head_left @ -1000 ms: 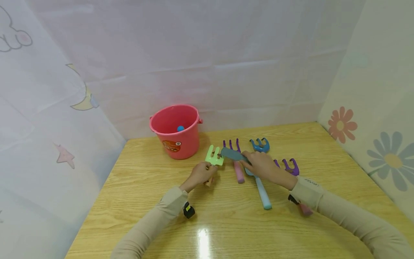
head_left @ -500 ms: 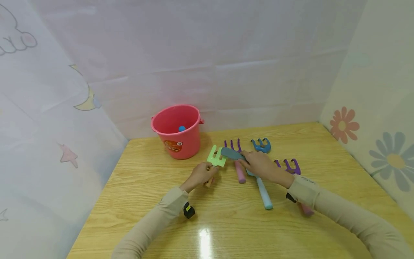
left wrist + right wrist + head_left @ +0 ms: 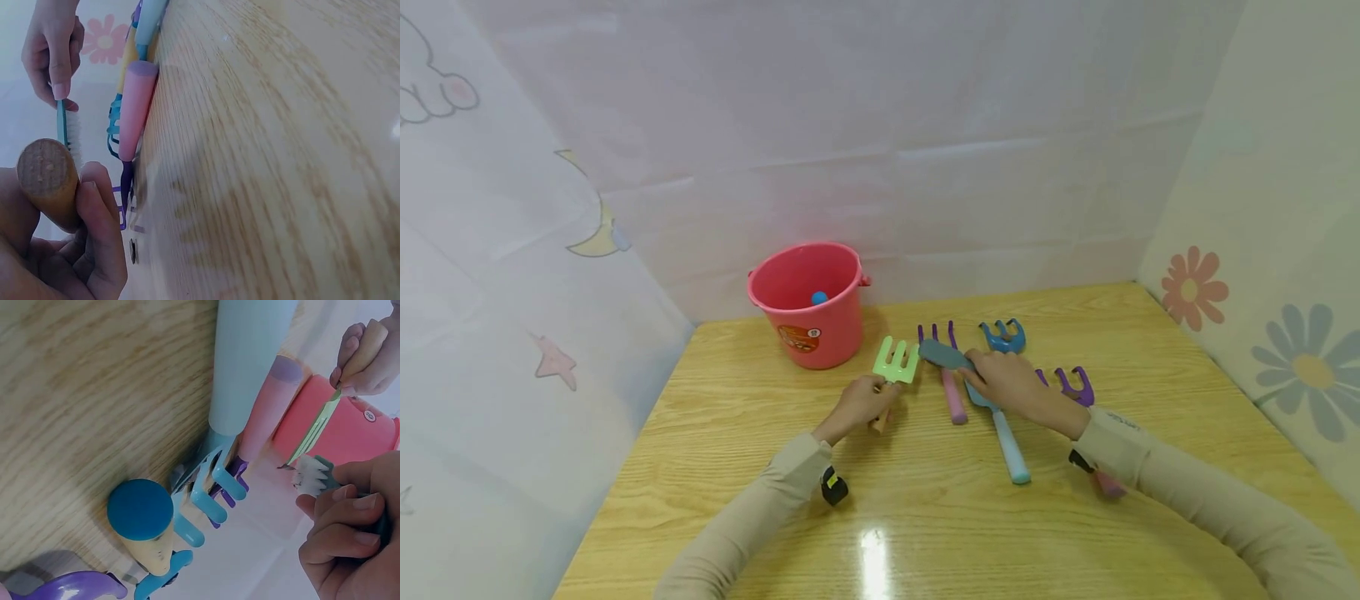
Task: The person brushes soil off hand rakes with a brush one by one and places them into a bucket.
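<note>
My left hand [image 3: 861, 402] grips the wooden handle [image 3: 47, 172] of a light green garden hand fork [image 3: 895, 362], its tines pointing away from me. My right hand [image 3: 1003, 379] holds a grey-green brush [image 3: 942, 354] with white bristles [image 3: 307, 475] facing down. The brush head lies beside the fork's right tines; whether bristles and tines touch, I cannot tell. In the right wrist view, the fingers of my right hand [image 3: 350, 525] curl round the brush's handle, hiding most of it.
Behind the fork stands a pink bucket [image 3: 820, 333] with a blue item [image 3: 819, 297] inside. A pink-handled purple rake [image 3: 953, 396], a pale blue-handled tool [image 3: 1011, 450], a blue rake [image 3: 1004, 340] and another purple rake [image 3: 1078, 392] lie on the wooden table [image 3: 737, 467].
The brush has shifted slightly right, from over the fork's tines to beside them. The fork has tilted a little in my left hand. Both hands keep their holds.
</note>
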The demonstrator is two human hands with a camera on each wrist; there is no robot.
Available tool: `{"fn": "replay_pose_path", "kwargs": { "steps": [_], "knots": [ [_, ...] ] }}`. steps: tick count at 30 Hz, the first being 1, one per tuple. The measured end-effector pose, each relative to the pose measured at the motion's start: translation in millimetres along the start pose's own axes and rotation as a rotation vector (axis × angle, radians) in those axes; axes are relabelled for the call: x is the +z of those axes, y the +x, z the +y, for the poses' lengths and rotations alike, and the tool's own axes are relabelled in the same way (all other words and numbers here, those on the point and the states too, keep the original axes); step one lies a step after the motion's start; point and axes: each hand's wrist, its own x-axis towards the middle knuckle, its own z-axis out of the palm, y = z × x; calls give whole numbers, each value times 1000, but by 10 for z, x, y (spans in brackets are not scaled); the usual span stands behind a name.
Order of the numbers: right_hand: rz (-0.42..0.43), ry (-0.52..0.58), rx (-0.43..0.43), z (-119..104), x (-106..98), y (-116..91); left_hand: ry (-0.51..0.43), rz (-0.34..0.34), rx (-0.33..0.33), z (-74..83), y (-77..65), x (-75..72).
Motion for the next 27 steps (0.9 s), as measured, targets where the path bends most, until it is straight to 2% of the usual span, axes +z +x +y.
{"fn": "replay_pose_path", "kwargs": {
  "steps": [13, 16, 20, 27],
  "knots": [
    [-93, 63, 22, 3, 48, -1, -11, -5, -6, -17, 1, 30],
    [-119, 62, 30, 4, 57, 5, 6, -6, 10, -8, -6, 32],
    [-106, 36, 37, 2, 54, -5, 18, -8, 39, -7, -14, 19],
    [-92, 15, 72, -15, 32, -20, 22, 21, 15, -23, -14, -28]
  ]
}}
